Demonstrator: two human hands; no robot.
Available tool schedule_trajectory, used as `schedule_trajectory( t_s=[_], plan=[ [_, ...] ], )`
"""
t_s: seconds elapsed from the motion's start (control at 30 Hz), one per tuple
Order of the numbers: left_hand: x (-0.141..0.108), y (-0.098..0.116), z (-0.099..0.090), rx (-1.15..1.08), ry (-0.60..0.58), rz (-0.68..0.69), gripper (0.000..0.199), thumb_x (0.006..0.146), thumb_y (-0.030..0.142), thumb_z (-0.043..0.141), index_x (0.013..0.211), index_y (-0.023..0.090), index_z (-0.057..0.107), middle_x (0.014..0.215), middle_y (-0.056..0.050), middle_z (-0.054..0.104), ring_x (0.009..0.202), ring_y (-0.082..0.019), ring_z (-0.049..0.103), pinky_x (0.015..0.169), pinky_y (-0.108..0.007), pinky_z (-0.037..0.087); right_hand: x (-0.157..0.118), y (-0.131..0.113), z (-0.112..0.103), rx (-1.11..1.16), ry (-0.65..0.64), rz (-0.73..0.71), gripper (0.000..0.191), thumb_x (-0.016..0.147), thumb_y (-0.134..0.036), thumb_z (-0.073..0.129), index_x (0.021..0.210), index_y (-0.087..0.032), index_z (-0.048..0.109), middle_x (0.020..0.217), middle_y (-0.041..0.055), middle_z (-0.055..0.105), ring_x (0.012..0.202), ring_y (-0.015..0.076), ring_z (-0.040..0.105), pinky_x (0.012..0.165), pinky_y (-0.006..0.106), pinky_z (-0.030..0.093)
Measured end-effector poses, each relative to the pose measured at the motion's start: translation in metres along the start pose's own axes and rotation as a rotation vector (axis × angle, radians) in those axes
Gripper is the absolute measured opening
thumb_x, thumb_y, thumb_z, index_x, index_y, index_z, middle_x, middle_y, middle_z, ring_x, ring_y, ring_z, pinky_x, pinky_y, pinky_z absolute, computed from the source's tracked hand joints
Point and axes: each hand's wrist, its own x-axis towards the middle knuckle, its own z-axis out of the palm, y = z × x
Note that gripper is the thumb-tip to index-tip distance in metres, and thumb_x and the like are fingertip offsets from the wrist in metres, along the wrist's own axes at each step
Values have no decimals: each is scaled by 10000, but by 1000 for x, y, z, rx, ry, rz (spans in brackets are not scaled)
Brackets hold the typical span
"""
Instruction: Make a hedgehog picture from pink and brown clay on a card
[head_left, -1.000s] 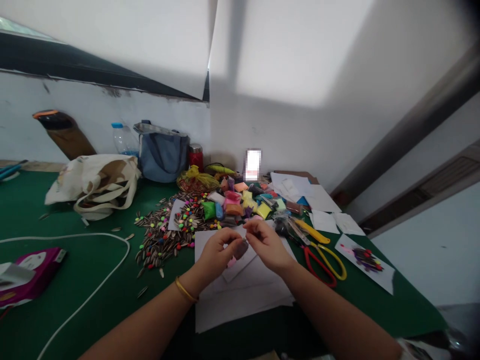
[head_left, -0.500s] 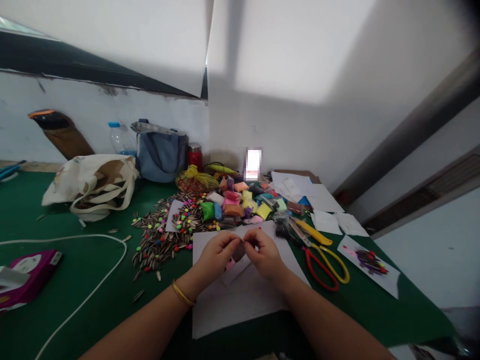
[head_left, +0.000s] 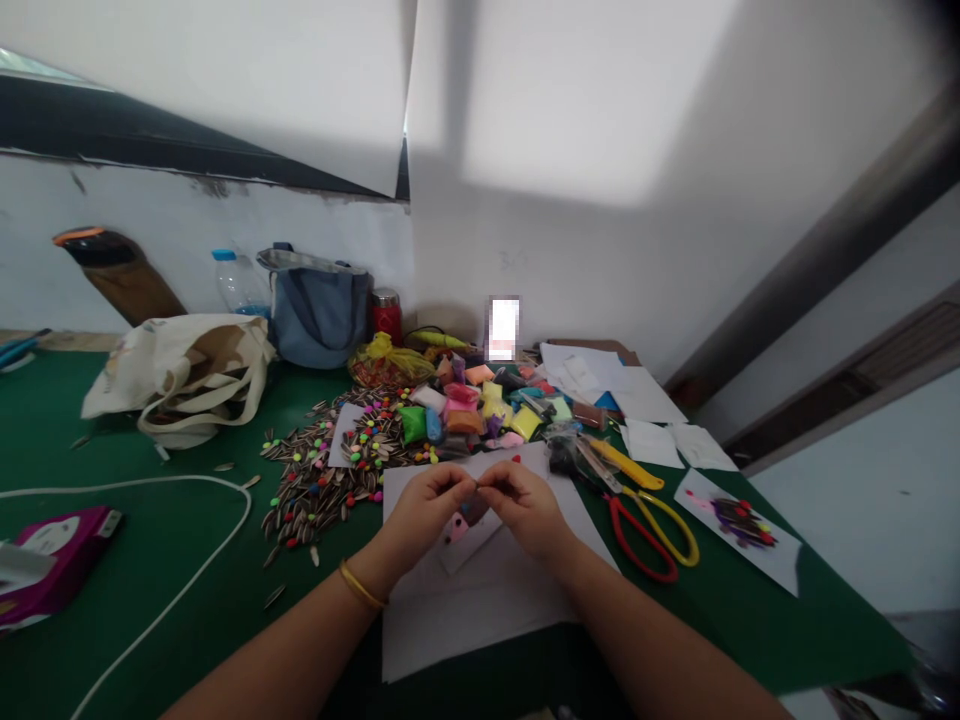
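My left hand (head_left: 424,515) and my right hand (head_left: 529,510) meet at the fingertips above white paper (head_left: 495,620). Both are closed in a pinch on something tiny between them, too small to name. Just below the fingers lies a small white card (head_left: 469,555), partly hidden by my hands. On it sit a pink shape (head_left: 454,530) with dark dots and a brownish patch (head_left: 474,510). A red bead (head_left: 516,459) rests on the paper behind my right hand.
Sunflower seeds mixed with coloured beads (head_left: 307,480) lie left, behind them packets of coloured clay (head_left: 465,420). Scissors (head_left: 645,535) and a yellow cutter (head_left: 626,465) lie right, near a decorated card (head_left: 739,520). A white cable (head_left: 180,600) crosses the left side.
My fingertips have shifted slightly left and down and come together. More of the pink shape and its dark dots shows beneath them. The view has tilted a little.
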Motion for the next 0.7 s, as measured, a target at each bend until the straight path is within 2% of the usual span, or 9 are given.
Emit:
schedule_trajectory(
  t_s=[0.13, 0.3, 0.6, 0.7],
  plan=[
    [0, -3, -1, 62, 4, -8, 260, 778, 409, 664, 748, 153, 629, 682, -7, 625, 645, -146, 570, 614, -259, 453, 1, -2, 0, -145, 29, -35, 115, 821, -311, 637, 816, -201, 604, 736, 4, 626, 652, 145, 595, 608, 266, 470],
    [0, -3, 2, 32, 7, -26, 274, 796, 415, 638, 741, 148, 612, 679, -15, 620, 631, -142, 570, 599, -255, 449, 0, -9, 0, -336, 65, -108, 42, 798, -201, 600, 797, -208, 641, 732, 6, 630, 671, 144, 563, 623, 263, 447],
    [4, -7, -1, 194, 133, 44, 219, 805, 374, 601, 760, 163, 637, 728, -13, 615, 699, -154, 565, 644, -261, 449, 2, -6, 1, -252, 160, -22, 42, 770, -203, 565, 735, -202, 589, 669, -6, 615, 605, 141, 563, 563, 253, 442],
    [5, -7, -2, 180, 130, 37, 196, 793, 355, 613, 784, 163, 653, 761, -25, 639, 735, -167, 583, 673, -276, 463, 2, -7, 2, -234, 149, -17, 47, 777, -203, 554, 736, -204, 576, 660, -6, 610, 606, 143, 565, 561, 253, 437]
  ],
)
